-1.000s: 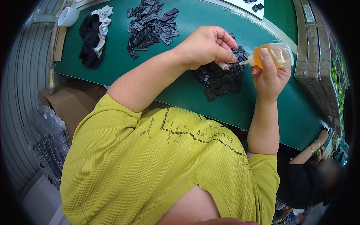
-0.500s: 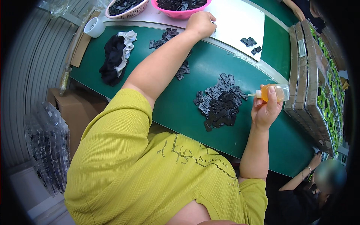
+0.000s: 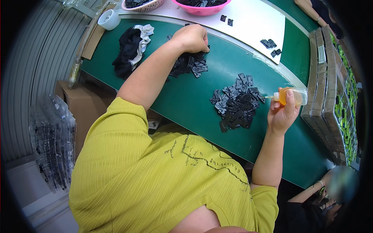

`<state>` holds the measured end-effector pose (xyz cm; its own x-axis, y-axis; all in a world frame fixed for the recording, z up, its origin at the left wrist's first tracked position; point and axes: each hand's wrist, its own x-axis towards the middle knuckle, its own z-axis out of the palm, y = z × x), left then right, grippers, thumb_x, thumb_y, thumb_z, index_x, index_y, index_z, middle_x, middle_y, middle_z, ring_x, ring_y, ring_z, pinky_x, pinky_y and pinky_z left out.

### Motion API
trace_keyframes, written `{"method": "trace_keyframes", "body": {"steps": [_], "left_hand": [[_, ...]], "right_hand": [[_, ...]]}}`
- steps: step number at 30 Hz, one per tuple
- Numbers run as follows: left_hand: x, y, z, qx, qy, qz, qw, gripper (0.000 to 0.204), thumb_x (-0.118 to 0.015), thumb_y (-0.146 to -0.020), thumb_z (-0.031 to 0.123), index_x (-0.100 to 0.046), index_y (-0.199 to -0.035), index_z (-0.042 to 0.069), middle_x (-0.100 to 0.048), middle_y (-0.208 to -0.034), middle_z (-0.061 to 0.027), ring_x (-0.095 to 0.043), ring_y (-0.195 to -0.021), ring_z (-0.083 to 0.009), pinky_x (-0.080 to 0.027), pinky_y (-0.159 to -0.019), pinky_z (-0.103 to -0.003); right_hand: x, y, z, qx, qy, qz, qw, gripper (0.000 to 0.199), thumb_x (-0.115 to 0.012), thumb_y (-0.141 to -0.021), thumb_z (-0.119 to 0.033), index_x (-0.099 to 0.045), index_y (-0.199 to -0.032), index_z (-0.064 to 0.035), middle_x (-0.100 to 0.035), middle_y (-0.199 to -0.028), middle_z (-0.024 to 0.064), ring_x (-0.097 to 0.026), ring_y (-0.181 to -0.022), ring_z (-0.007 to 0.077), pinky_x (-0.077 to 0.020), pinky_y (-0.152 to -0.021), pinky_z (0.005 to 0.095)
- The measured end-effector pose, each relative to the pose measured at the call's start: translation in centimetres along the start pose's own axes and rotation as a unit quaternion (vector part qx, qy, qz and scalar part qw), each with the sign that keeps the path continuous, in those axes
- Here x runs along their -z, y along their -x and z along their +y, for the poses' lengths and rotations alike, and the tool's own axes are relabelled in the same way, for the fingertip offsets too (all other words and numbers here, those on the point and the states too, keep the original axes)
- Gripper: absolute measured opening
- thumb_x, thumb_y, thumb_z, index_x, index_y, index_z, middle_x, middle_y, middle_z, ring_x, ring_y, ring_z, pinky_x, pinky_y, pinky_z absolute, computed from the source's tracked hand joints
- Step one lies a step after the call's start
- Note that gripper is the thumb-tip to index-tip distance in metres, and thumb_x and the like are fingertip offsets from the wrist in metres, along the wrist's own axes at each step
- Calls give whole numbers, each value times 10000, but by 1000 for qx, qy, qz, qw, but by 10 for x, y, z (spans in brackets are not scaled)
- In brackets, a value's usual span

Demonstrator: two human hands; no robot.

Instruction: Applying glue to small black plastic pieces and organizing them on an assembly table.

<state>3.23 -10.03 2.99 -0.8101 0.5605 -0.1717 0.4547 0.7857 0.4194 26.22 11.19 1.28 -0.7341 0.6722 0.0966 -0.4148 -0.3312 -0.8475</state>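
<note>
Your right hand is curled around a small orange glue bottle, and it holds the bottle on its side with the thin tip pointing toward your left. The tip sits just at the edge of a near pile of black plastic pieces that lies flat on the green counter. That pile is just beside your right hand, a little to its left. Your left hand is stretched out farther away, near the white strip at the back of the counter. Its fingers are bent down over a far pile of black plastic pieces, and it rests on top of them, but you cannot tell if it has pinched one. The two piles are well apart from each other. A black and white cloth lies bunched up to the left of your left arm. A white tape roll stands beyond the cloth, near the counter's corner. A pink bowl with dark pieces in it sits at the back, past your left hand. Flat boxes are stacked along the right side, just beside the bottle.
</note>
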Motion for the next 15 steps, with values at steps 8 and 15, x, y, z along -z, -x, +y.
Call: {"method": "trace_keyframes", "body": {"steps": [8, 15], "left_hand": [[-12, 47, 46, -20, 491, -134, 861, 211, -740, -724, 72, -533, -765, 62, -640, -694, -55, -581, -490, -86, -412, -402, -187], [-63, 56, 83, 5, 585, -250, 771, 217, -730, -788, 74, -516, -803, 48, -605, -664, -43, -571, -476, -73, -396, -377, -162]], "right_hand": [[-2, 0, -1, 0, -2, -1, 1000, 99, -615, -874, -129, -570, -895, -43, -621, -788, 104, -479, -459, 83, -392, -403, 188], [0, -1, -2, 5, 0, 9, 1000, 106, -627, -866, -137, -571, -885, -49, -616, -782, 92, -476, -464, 87, -386, -405, 195]]}}
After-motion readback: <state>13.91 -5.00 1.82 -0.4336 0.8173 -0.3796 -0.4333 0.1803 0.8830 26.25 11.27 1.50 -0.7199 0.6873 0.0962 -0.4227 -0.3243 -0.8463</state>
